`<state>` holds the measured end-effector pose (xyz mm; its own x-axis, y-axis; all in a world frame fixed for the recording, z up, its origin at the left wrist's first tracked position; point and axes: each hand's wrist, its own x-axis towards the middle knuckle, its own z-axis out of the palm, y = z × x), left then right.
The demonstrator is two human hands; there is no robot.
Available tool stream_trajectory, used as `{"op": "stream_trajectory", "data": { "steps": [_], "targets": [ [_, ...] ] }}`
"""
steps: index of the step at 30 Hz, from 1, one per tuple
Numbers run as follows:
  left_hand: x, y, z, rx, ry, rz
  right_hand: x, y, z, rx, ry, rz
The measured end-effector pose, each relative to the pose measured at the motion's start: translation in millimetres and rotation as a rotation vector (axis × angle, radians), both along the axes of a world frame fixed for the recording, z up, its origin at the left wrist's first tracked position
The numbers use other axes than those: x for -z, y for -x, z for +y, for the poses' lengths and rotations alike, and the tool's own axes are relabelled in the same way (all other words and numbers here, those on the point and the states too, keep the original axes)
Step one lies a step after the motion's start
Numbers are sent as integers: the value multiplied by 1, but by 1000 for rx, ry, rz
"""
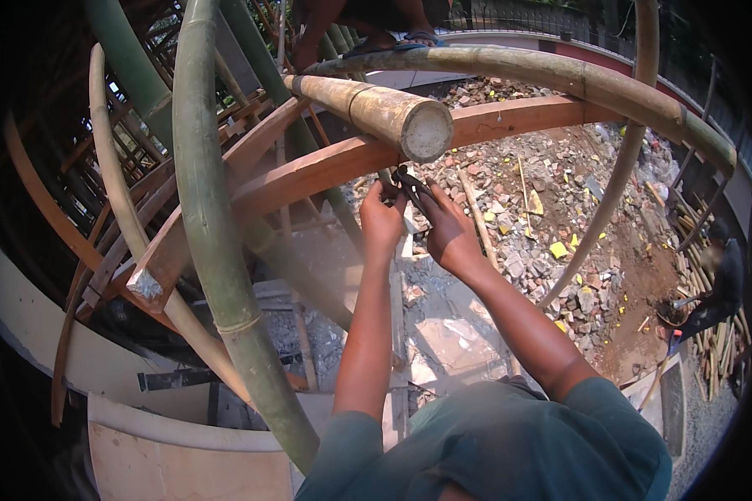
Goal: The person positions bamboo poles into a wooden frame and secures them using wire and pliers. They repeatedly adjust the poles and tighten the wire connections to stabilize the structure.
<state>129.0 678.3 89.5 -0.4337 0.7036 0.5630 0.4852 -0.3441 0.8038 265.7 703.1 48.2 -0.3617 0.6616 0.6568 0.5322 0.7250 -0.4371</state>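
Observation:
Dark pliers [413, 185] are gripped by the handles in my right hand [454, 232], their head pointing up toward the underside of a wooden beam [326, 169]. Close by on the left, my left hand [381, 219] is raised with its fingers pinched together near the pliers' head. Whatever lies between those fingers is too small to make out. Just above both hands, a thick bamboo pole [427, 129] rests across the beam, its pale round end facing me.
A green bamboo upright [205, 184] stands close on my left. Another bamboo pole [543, 68] curves across the top, with a person's sandalled feet [418, 38] on it. Broken brick rubble [551, 209] lies below. At far right another person [718, 280] crouches beside stacked poles [714, 351].

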Motion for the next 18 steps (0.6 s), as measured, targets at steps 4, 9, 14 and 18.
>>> {"op": "stream_trajectory", "data": {
  "steps": [4,9,14,18],
  "targets": [
    [0,1,2,27,69,-69,-6,-10,1,-120,35,104],
    [11,13,8,169,85,-279,-18,-7,-18,-28,321,171],
    [-13,-26,17,-157,149,75,0,-8,-25,75,374,70],
    [-10,-32,18,-275,233,105,-3,-8,-41,93,459,73]
  ]
}}
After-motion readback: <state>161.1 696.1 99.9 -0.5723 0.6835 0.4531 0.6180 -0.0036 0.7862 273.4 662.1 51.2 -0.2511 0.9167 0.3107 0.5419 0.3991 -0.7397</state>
